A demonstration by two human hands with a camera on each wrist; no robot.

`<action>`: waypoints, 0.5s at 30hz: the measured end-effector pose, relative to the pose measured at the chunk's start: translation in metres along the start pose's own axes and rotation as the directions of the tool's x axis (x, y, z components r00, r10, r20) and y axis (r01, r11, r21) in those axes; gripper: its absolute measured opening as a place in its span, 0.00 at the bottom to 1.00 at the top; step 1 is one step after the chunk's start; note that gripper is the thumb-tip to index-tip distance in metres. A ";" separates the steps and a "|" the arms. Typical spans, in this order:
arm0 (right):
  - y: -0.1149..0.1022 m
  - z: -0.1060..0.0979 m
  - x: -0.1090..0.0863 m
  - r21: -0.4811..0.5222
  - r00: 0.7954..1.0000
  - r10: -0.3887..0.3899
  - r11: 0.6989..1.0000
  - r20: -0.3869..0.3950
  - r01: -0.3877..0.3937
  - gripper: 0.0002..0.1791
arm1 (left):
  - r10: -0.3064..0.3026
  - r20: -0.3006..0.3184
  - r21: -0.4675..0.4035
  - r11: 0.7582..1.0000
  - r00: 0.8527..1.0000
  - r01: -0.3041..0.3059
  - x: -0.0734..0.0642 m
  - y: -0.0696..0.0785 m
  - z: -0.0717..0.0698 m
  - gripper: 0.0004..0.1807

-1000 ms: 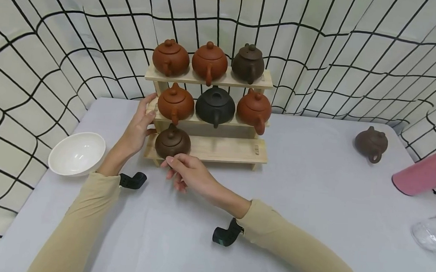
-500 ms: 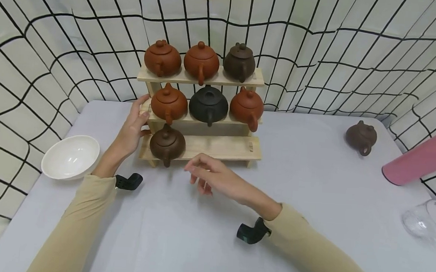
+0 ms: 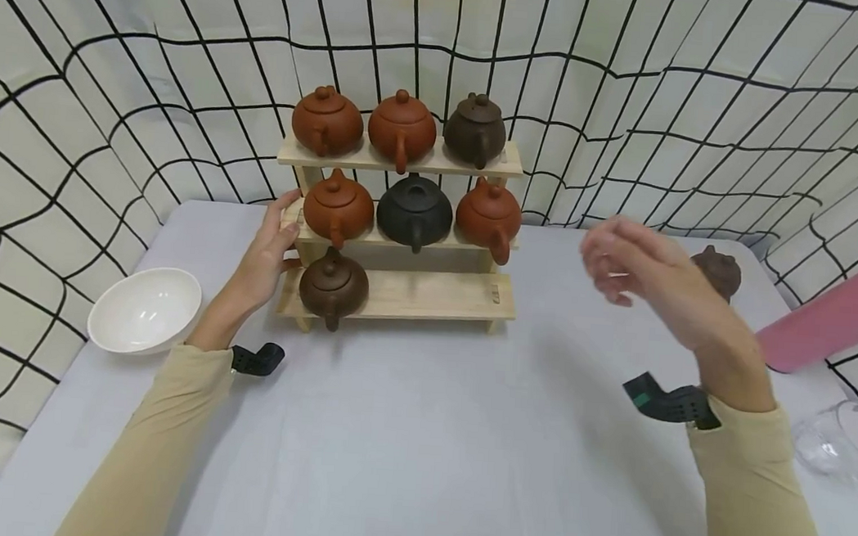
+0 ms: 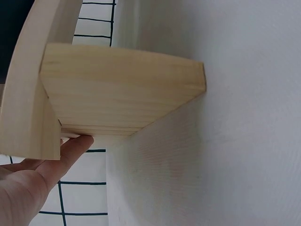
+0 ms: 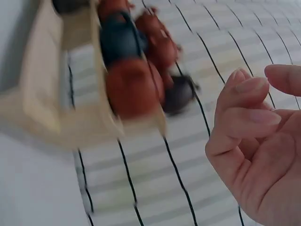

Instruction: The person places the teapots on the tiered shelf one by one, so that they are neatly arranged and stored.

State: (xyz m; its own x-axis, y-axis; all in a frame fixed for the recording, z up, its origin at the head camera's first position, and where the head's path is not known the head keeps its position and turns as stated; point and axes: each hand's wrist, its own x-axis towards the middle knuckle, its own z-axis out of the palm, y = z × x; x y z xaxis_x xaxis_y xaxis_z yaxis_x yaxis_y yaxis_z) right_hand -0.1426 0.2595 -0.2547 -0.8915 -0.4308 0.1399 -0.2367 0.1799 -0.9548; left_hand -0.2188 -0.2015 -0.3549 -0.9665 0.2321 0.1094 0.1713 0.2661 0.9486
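Note:
My left hand point(image 3: 260, 262) grips the left side of a three-tier wooden rack point(image 3: 435, 295); in the left wrist view its fingers reach around the wood. A brown teapot point(image 3: 334, 287) sits at the left end of the bottom tier. Two orange-red teapots flank a black teapot point(image 3: 414, 211) on the middle tier. On top stand two more reddish teapots point(image 3: 402, 125) and a dark brown one point(image 3: 476, 128). Right of the rack, my right hand point(image 3: 643, 269) is in the air, fingers loosely bent, holding nothing. Behind it, another brown teapot point(image 3: 720, 271) on the table is partly hidden.
A white bowl point(image 3: 144, 310) stands left of my left forearm. On the right are a pink cylinder point(image 3: 832, 313) and a clear glass vessel point(image 3: 831, 440). Black-lined white netting point(image 3: 595, 81) encloses the back and sides of the white table point(image 3: 418, 448).
My right hand has left the brown teapot on the bottom tier and moved right, towards the teapot at the table's far right. My left hand keeps its place on the rack.

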 end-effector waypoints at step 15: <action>0.072 -0.112 -0.051 0.223 0.721 0.400 0.916 -0.566 -0.333 0.21 | -0.006 0.008 -0.017 1.000 1.000 0.006 0.000 -0.005 0.004 0.33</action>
State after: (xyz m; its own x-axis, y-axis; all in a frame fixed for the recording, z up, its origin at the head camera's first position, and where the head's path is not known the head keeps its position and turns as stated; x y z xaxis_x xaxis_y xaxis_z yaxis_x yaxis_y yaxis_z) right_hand -0.1576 0.3937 -0.3009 -0.9559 0.2622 -0.1322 0.1661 0.1113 -0.9798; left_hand -0.2185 -0.1996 -0.3608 -0.9659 0.2381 0.1017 0.1624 0.2512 0.9542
